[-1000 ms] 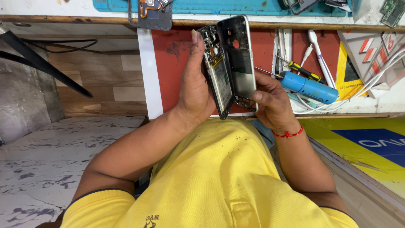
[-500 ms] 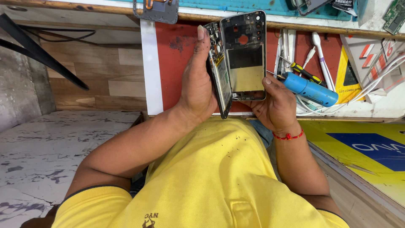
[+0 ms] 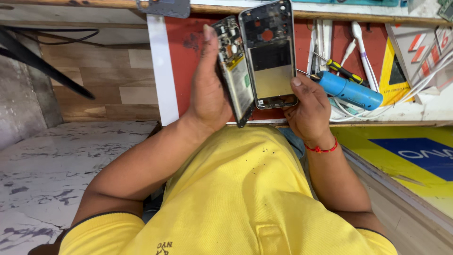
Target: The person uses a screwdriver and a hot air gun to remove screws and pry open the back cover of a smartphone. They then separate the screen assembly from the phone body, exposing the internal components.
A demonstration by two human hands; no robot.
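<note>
My left hand (image 3: 207, 89) grips an opened phone body (image 3: 233, 71) on edge, its circuit board and battery side showing. My right hand (image 3: 309, 106) holds the phone's detached back frame (image 3: 269, 54) upright beside it, inner face towards me, thumb on its lower right edge. The same hand also holds a blue-handled screwdriver (image 3: 349, 89) that points left behind the frame. The two phone parts stand apart at the top and nearly touch at the bottom. A red thread band (image 3: 322, 148) circles my right wrist.
A red work mat (image 3: 184, 52) lies on the bench behind the phone. A yellow-and-black screwdriver (image 3: 344, 72), white tools (image 3: 361, 40), white cables (image 3: 420, 80) and printed cards (image 3: 401, 71) clutter the right. Marble floor (image 3: 52, 160) lies to the left. My yellow shirt (image 3: 240, 198) fills the foreground.
The back frame has swung away from the phone body to the right, so its inner face now turns towards me. The left hand keeps its grip on the body.
</note>
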